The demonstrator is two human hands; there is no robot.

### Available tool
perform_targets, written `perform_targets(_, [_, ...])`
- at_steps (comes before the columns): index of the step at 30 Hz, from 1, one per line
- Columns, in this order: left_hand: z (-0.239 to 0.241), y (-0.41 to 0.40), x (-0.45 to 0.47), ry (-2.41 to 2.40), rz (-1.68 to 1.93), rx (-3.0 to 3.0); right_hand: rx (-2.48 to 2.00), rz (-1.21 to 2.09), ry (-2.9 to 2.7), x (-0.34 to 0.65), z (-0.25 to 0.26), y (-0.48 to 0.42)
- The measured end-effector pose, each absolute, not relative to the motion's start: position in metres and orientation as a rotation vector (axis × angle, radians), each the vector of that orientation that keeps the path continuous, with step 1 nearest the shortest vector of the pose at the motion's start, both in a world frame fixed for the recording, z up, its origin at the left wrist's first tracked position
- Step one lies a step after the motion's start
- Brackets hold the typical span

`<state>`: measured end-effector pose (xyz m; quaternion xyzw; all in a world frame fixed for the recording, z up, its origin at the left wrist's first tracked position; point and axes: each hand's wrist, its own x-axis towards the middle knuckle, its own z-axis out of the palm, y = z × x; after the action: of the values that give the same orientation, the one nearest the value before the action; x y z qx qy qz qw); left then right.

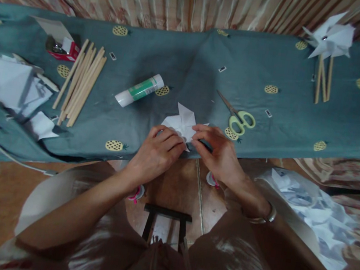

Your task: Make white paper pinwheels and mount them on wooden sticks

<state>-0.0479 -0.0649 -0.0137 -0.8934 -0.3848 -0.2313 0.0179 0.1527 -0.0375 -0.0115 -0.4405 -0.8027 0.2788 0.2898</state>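
A white paper pinwheel [184,119] with folded, pointed blades lies at the table's front edge, between my two hands. My left hand [160,150] is closed over its left and near side, with the fingertips pressed on the paper. From the right, my right hand [216,146] pinches the edge of the pinwheel between thumb and fingers. A dark strip shows between the thumb and fingers of that hand; whether it is an object or shadow I cannot tell. The near part of the pinwheel is partly hidden by my fingers.
Green-handled scissors [240,120] lie right of the pinwheel, a glue stick [141,89] to its left. Farther left are several wooden sticks [79,84], a red box [61,48] and white paper pieces [4,78]. Finished pinwheels [333,42] on sticks lie at the far right.
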Motion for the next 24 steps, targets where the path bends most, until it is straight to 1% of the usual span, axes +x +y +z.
perform_targets(4, [-0.013,-0.065,-0.048,-1.203,-0.685,-2.797,-1.249,0.708,-2.094,0.144,-0.013,-0.036])
perform_targets(11, [-0.012,-0.067,-0.049,-1.22,-0.709,-2.823,-1.339,0.513,-2.097,0.137,-0.011,-0.033])
perform_targets(24, [-0.01,-0.066,-0.047,-1.214,-0.696,-2.809,-1.392,0.574,-2.022,0.13,-0.016,-0.029])
